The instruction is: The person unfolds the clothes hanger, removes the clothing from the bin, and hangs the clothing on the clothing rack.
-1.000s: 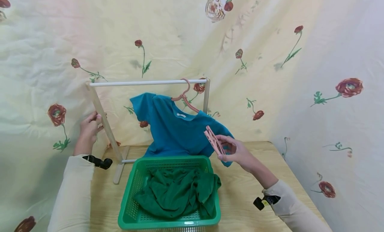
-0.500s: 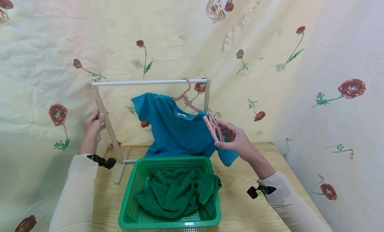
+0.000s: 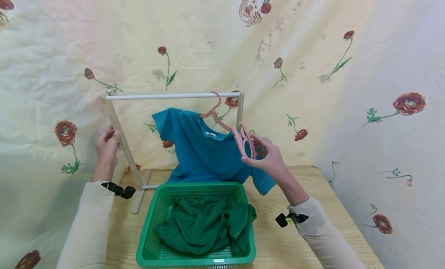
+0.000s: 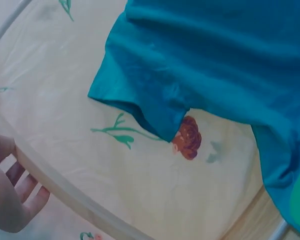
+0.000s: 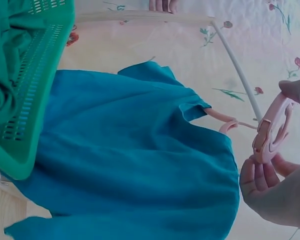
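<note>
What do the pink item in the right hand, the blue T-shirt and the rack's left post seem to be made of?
Pink item: probably hard plastic, smooth, with moulded-looking edges and openings.
Blue T-shirt: soft, matte fabric, perhaps cotton; it drapes in loose folds.
Rack's left post: likely pale wood, matte, judging by its beige tone; no clear grain shows.

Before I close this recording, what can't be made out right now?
White label, head view: any print is too small.
Blue shirt, head view: lower part hidden behind the green basket.
Pink hanger, head view: arm ends covered by the shirt.
Left hand, left wrist view: cut off by the left edge.
Pink item, right wrist view: partly covered by the right hand.
</note>
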`<move>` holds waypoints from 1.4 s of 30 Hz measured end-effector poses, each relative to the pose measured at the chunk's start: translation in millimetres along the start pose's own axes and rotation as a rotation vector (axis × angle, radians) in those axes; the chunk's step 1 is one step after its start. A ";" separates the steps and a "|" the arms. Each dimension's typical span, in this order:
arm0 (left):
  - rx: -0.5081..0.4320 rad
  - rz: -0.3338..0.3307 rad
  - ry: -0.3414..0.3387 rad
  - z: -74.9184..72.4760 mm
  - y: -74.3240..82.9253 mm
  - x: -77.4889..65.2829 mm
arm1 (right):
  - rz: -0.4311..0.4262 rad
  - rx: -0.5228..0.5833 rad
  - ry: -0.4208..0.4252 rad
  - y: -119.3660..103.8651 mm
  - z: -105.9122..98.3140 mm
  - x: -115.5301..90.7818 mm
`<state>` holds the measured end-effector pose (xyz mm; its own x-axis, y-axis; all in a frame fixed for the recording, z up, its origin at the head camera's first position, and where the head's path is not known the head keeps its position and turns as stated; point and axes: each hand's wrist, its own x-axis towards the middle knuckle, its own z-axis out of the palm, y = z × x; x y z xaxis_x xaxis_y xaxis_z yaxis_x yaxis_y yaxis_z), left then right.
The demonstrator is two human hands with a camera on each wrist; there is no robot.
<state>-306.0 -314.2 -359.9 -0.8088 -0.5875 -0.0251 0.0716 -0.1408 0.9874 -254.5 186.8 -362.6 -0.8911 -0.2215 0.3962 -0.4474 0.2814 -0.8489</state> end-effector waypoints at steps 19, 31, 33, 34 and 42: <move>0.086 0.422 0.202 68.8 -13.5 -91.3 | -0.052 -0.040 0.072 -0.7 43.4 -3.7; 0.047 0.389 -0.529 114.9 -40.0 -183.6 | -0.035 -0.070 0.070 3.8 61.8 -8.2; 0.081 0.366 -0.621 119.9 -41.9 -194.9 | -0.036 -0.080 0.073 2.9 63.4 -8.1; 0.095 0.357 -0.661 122.2 -42.9 -199.2 | -0.039 -0.083 0.074 2.3 64.0 -8.1; 0.088 0.328 -0.780 135.1 -44.9 -216.5 | -0.078 -0.081 0.066 2.4 67.4 -6.9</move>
<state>-213.0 -73.0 -377.7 -0.9281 0.1343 0.3472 0.3532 0.0226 0.9353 -244.2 126.1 -391.0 -0.8552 -0.1847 0.4843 -0.5179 0.3410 -0.7845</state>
